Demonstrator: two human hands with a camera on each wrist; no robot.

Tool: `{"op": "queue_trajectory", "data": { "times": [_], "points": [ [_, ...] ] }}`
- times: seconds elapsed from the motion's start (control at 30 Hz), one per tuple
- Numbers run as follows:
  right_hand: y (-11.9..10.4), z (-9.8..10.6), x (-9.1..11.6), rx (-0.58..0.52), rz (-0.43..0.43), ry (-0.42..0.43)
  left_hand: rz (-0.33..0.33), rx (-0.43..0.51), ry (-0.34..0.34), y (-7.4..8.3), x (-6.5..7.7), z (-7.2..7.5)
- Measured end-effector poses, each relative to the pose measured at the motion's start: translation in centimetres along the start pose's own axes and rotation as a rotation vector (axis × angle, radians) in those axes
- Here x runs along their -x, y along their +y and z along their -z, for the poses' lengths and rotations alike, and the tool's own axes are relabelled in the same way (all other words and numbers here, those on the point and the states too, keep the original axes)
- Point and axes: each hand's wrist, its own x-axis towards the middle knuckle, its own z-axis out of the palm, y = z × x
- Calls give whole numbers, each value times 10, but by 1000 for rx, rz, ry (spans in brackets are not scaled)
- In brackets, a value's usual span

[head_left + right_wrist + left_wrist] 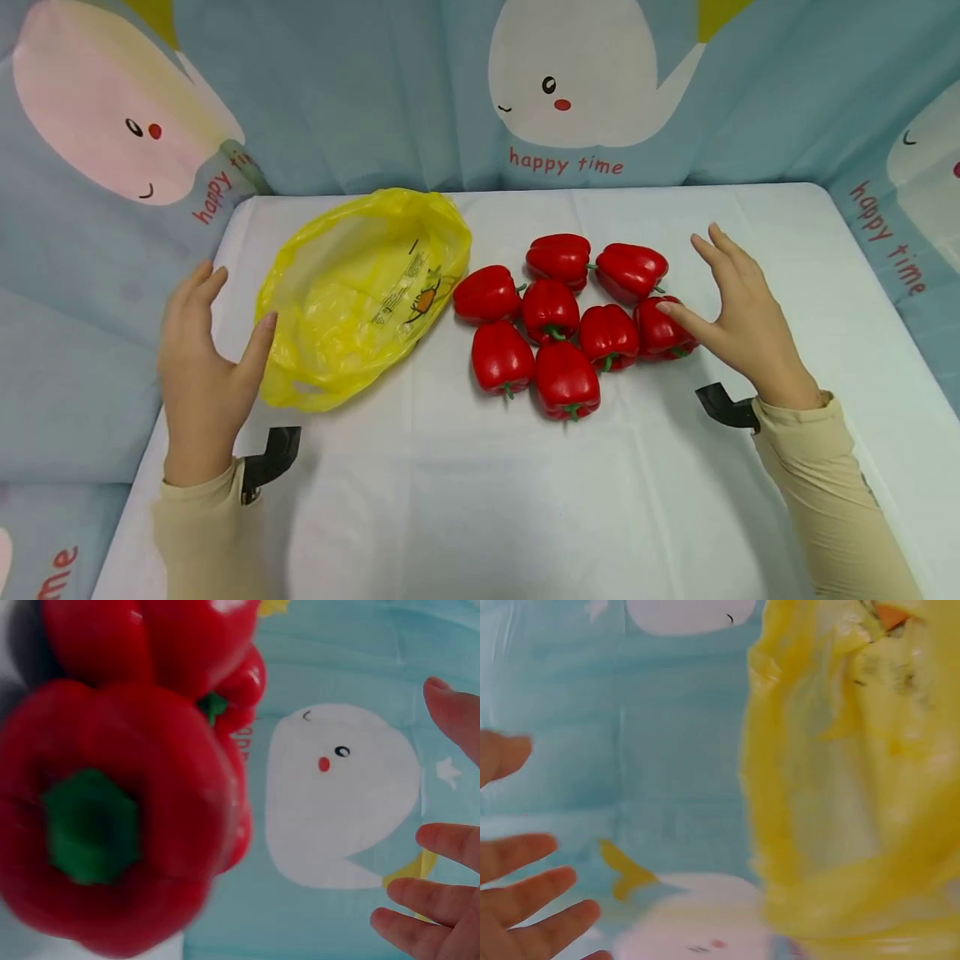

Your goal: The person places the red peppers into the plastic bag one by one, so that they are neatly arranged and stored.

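Observation:
A yellow plastic bag (330, 333) lies on the left half of the table with its mouth spread wide. Just left of it hovers my left hand (206, 358), fingers extended and thumb apart, holding nothing. Several red bell peppers (566, 379) with green stems cluster right of the bag. My right hand (738, 321) is held at their right side, its thumb tip overlapping the rightmost pepper (660, 333) in the head view. In the right wrist view a bell pepper (172, 847) looms close, apart from the spread fingers (442, 900).
A white cloth covers the table (480, 508). Blue curtains (375, 92) printed with whales hang along its back and sides. Both wrists carry black mounts (273, 454) over beige sleeves (813, 492).

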Motion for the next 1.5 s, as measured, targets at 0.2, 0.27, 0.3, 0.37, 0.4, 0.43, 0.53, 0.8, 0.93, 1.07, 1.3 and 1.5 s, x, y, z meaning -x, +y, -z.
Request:
{"op": "queue_trajectory", "data": {
  "times": [0.2,0.27,0.3,0.37,0.4,0.43,0.53,0.8,0.93,1.07,1.3,1.5],
  "points": [
    [9,-10,21,-60,-55,15,279,83,193,-29,27,-14],
    [12,-14,28,-79,-69,23,389,121,182,-39,32,-19],
    [14,-16,31,-92,-78,27,440,148,164,-44,34,-22],
    [17,-21,38,-111,-100,37,561,223,120,-53,36,-26],
    [19,-23,41,-122,-115,42,608,264,104,-56,37,-29],
    [20,-26,44,-130,-128,46,643,290,91,-59,38,-31],
    [24,-32,50,-152,-162,55,667,346,80,-63,39,-38],
    [29,-41,61,-184,-210,39,563,329,160,-59,44,-55],
    [29,-49,61,-218,-222,9,514,327,196,-58,48,-58],
    [30,-60,57,-277,-237,15,467,374,259,-58,52,-62],
    [35,-74,59,-403,-392,52,447,495,342,-58,55,-70],
    [41,-80,61,-511,-445,92,363,520,362,-60,58,-75]
  ]
}}
